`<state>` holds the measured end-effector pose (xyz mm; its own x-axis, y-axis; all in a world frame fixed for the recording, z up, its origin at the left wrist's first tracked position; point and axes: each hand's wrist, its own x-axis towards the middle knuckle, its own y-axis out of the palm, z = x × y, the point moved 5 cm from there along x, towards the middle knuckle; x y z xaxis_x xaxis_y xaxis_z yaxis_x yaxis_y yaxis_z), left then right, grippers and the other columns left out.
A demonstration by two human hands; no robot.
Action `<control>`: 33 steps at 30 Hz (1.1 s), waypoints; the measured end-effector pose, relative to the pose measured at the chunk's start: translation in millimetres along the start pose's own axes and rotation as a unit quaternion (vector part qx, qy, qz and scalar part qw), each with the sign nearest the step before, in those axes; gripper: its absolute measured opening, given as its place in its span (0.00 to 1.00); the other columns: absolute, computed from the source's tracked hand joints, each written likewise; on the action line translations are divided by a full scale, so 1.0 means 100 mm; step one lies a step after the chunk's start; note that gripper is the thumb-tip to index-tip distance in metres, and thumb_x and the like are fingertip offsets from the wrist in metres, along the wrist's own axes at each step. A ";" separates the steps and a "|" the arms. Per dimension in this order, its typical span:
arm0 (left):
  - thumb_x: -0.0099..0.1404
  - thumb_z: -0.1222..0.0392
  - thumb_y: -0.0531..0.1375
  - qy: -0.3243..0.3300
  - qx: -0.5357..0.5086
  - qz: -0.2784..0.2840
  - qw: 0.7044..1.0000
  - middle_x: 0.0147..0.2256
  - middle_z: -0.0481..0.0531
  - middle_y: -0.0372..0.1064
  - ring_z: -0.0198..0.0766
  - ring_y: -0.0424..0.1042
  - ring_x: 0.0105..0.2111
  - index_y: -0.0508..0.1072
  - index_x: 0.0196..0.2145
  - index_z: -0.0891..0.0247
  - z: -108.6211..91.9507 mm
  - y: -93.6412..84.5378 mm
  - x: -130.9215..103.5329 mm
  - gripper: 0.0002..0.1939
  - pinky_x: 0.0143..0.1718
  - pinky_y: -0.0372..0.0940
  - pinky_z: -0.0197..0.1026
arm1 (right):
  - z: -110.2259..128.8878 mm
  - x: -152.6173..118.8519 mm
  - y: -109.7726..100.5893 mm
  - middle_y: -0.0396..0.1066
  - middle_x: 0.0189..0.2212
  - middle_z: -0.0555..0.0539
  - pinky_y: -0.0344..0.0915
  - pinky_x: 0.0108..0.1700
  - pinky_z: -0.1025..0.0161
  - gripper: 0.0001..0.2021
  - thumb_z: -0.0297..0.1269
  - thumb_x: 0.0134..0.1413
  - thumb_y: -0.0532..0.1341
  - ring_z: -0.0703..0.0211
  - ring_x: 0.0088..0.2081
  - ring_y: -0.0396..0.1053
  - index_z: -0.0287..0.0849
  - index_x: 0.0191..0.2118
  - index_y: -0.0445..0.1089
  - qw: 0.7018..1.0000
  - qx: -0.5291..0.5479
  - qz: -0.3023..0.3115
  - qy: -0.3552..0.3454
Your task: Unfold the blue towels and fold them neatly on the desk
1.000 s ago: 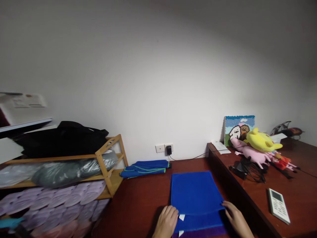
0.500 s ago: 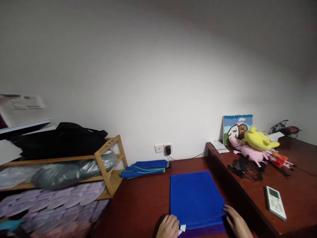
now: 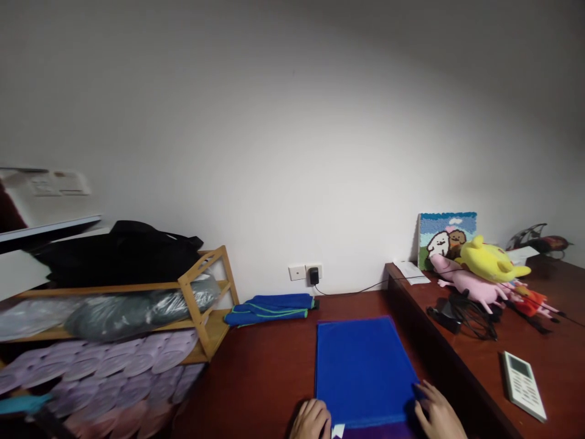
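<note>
A blue cloth lies flat on the reddish-brown table, with a purple layer showing along its near edge and a small white tag at its near left corner. My left hand rests beside that corner, its fingers curled together; what they hold, if anything, is hidden. At the near right corner of the cloth, my right hand touches the edge with its fingers apart.
Against the wall lies a folded blue cloth with green edging. On the left stands a wooden rack with bags and lilac items. The raised right surface carries plush toys, cables and a white remote.
The view has shifted slightly, so the things on the right sit farther right. My right thumb now shows apart from the fingers. The cloth lies as before.
</note>
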<state>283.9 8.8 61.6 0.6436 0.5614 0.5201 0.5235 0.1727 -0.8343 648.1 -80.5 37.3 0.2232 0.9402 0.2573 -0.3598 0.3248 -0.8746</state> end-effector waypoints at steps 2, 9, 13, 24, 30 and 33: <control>0.73 0.63 0.51 -0.033 -0.002 -0.002 0.999 0.41 0.53 0.77 0.43 0.76 0.42 0.76 0.43 0.54 0.07 0.01 0.05 0.14 0.44 0.73 0.45 | 0.15 0.16 0.06 0.72 0.59 0.43 0.56 0.70 0.44 0.26 0.52 0.67 0.48 0.43 0.66 0.63 0.46 0.45 0.82 1.000 -0.019 -0.010 0.011; 0.77 0.51 0.49 -0.047 0.028 0.088 0.995 0.70 0.46 0.55 0.46 0.60 0.67 0.53 0.71 0.43 0.30 0.38 0.08 0.27 0.63 0.66 0.50 | 0.53 0.38 0.68 0.49 0.72 0.56 0.42 0.71 0.32 0.32 0.59 0.63 0.49 0.36 0.73 0.43 0.61 0.70 0.55 0.984 -0.129 0.036 0.119; 0.78 0.50 0.46 -0.067 0.010 0.128 0.989 0.73 0.45 0.42 0.46 0.51 0.71 0.45 0.73 0.44 0.35 0.52 0.13 0.29 0.67 0.60 0.50 | 0.43 0.42 0.79 0.46 0.73 0.57 0.38 0.72 0.34 0.33 0.60 0.63 0.46 0.38 0.74 0.39 0.62 0.71 0.50 0.980 -0.157 0.041 0.116; 0.78 0.43 0.42 -0.128 -0.015 0.165 0.978 0.73 0.46 0.41 0.44 0.45 0.72 0.49 0.72 0.48 0.42 0.60 0.69 0.29 0.71 0.50 0.54 | 0.34 1.00 0.50 0.40 0.75 0.58 0.34 0.72 0.36 0.32 0.59 0.66 0.42 0.42 0.74 0.34 0.61 0.73 0.45 0.973 -0.155 0.087 0.146; 0.76 0.45 0.46 -0.203 0.083 0.127 0.967 0.71 0.46 0.50 0.48 0.50 0.71 0.56 0.70 0.48 1.31 0.15 -0.17 0.28 0.70 0.51 0.59 | 0.62 0.83 0.79 0.41 0.75 0.57 0.33 0.70 0.29 0.34 0.67 0.64 0.42 0.37 0.74 0.33 0.66 0.72 0.46 0.984 -0.130 0.060 0.108; 0.75 0.47 0.47 -0.262 0.118 0.133 0.949 0.70 0.47 0.54 0.49 0.51 0.70 0.61 0.69 0.51 1.72 -0.11 -0.47 0.28 0.70 0.52 0.60 | 0.63 0.86 0.87 0.44 0.74 0.56 0.32 0.70 0.28 0.33 0.65 0.64 0.46 0.36 0.74 0.35 0.66 0.71 0.47 0.983 -0.139 0.056 0.110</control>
<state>151.8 119.3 15.1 0.3379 0.9247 0.1753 0.2026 0.1104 -0.9730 579.3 35.1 9.6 0.3982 0.9133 0.0853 -0.1381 0.1516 -0.9787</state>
